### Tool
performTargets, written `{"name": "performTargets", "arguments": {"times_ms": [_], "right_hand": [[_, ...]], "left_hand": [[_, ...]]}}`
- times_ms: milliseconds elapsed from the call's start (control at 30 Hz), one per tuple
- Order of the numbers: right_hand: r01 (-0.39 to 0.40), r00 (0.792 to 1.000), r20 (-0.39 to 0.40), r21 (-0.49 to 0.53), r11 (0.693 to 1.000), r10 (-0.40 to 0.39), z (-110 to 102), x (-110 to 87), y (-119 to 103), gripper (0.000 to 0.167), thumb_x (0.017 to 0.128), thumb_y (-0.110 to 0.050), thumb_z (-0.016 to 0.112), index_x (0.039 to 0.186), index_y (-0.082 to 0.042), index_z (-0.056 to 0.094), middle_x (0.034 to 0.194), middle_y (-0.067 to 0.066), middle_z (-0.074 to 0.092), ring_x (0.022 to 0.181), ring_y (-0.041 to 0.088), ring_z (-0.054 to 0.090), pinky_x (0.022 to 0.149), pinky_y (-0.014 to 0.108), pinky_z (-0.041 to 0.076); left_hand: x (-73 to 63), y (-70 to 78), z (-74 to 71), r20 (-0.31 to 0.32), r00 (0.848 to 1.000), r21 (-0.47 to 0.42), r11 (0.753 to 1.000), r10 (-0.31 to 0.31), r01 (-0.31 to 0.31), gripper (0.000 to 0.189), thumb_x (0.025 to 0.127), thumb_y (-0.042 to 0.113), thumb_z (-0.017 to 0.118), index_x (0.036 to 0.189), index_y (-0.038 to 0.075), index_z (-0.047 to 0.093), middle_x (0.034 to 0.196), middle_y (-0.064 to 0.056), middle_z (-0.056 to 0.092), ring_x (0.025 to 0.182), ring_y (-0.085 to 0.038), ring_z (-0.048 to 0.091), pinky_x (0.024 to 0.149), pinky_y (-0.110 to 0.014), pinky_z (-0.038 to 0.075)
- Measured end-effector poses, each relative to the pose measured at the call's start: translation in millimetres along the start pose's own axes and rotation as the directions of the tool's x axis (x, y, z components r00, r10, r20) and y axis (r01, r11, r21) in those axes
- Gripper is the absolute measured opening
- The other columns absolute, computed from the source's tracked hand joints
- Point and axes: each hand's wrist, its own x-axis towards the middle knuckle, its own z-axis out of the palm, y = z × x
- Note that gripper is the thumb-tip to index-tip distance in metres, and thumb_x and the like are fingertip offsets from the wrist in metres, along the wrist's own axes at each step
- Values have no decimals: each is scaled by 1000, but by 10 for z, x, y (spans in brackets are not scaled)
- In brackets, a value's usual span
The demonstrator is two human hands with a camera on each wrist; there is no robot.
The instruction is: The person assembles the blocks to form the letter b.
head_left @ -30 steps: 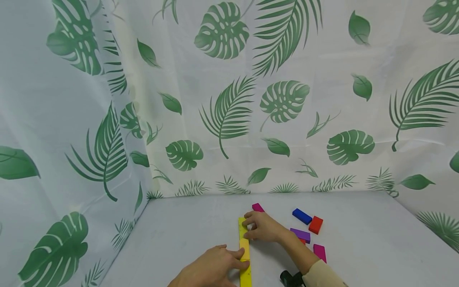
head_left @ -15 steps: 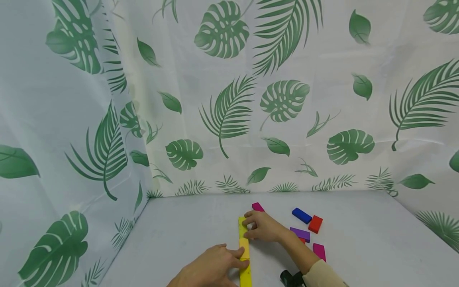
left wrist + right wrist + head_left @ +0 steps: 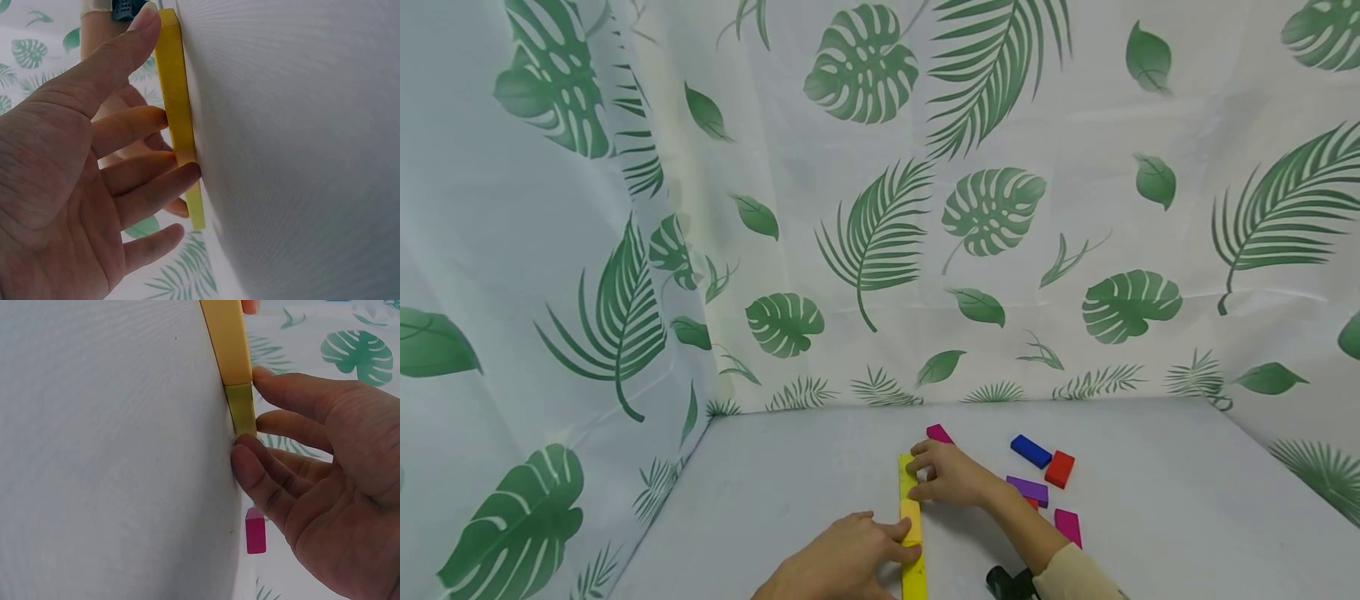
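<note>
Several yellow blocks lie end to end in a straight row on the white table. My right hand [image 3: 951, 475] is at the far end, thumb and fingers curled round the ends of the greenish-yellow block [image 3: 244, 406]. Beside it in the row is a warmer yellow block [image 3: 230, 344]. From the left side, my left hand [image 3: 850, 554] touches the row with spread, fairly straight fingers, fingertips on the middle block and the near yellow block [image 3: 913, 581]. The left wrist view shows its thumb [image 3: 140, 34] at the near end of the yellow block [image 3: 175, 81].
Just beyond the row lies a magenta block [image 3: 938, 433]. To the right are a blue block [image 3: 1031, 451], a red block [image 3: 1060, 469], a purple block [image 3: 1028, 492] and another magenta block [image 3: 1067, 527]. A leaf-printed curtain [image 3: 887, 250] stands behind the table.
</note>
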Motion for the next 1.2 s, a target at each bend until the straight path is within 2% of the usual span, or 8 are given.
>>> {"name": "performTargets", "arguments": {"times_ms": [200,333,467,600,667,833,1033,1200], "right_hand": [[11,1000,-13,-21,1000,-11,1,-14,-22,43,89,-30,83,125,-7,76,144,17,60,97,17,67,83,29,63],[12,999,-30,-44,999,-14,-7,3,-11,43,92,-32,80,127,-8,75,141,14,63,100,17,67,84,30,63],[16,995,-100,-73,997,-23,-31,17,14,44,94,-31,77,131,-8,72,138,10,65,98,19,64,86,35,61],[-16,983,-184,-107,994,-4,-51,12,71,48,95,-30,77,137,-8,67,140,10,63,113,26,61,100,50,56],[-52,975,-220,-132,990,22,-59,15,114,50,95,-29,77,140,-10,66,142,9,62,122,28,57,107,53,52],[-114,955,-290,-158,981,64,-93,20,216,49,93,-20,79,140,-12,66,143,10,62,123,30,52,104,54,52],[-134,957,-275,-145,980,90,-131,-3,303,52,96,-9,74,146,-11,60,154,14,54,136,41,49,111,63,47],[-164,963,-239,-163,973,122,-130,-12,359,55,98,-10,69,152,-12,55,158,12,51,141,42,47,114,68,39]], "left_hand": [[-6,3,1,-5,1000,1,1000,0,0,60,83,61,80,138,40,67,149,9,59,118,0,67,115,-51,47],[0,8,-2,6,1000,-19,1000,-22,22,59,83,61,79,137,41,67,148,10,60,118,0,67,115,-52,47],[-6,9,-11,7,1000,-22,1000,-23,23,58,83,60,80,136,40,68,147,8,61,117,0,67,115,-51,47],[-21,4,-10,-17,1000,14,1000,9,-9,59,83,60,80,136,38,69,149,4,60,122,-2,65,115,-48,48],[-30,4,-8,-24,1000,14,1000,11,-11,59,83,60,81,137,38,68,149,3,59,125,-3,64,115,-48,47],[-35,18,-3,-27,1000,-7,1000,-4,4,61,83,62,80,138,39,67,150,5,59,129,-4,62,117,-49,45],[-18,28,0,-15,1000,-20,1000,-19,19,62,82,63,80,138,39,66,150,7,59,130,-4,61,117,-50,44],[-5,35,1,2,999,-40,998,-40,40,62,82,65,78,138,41,66,150,9,59,131,-4,61,118,-50,44]]}}
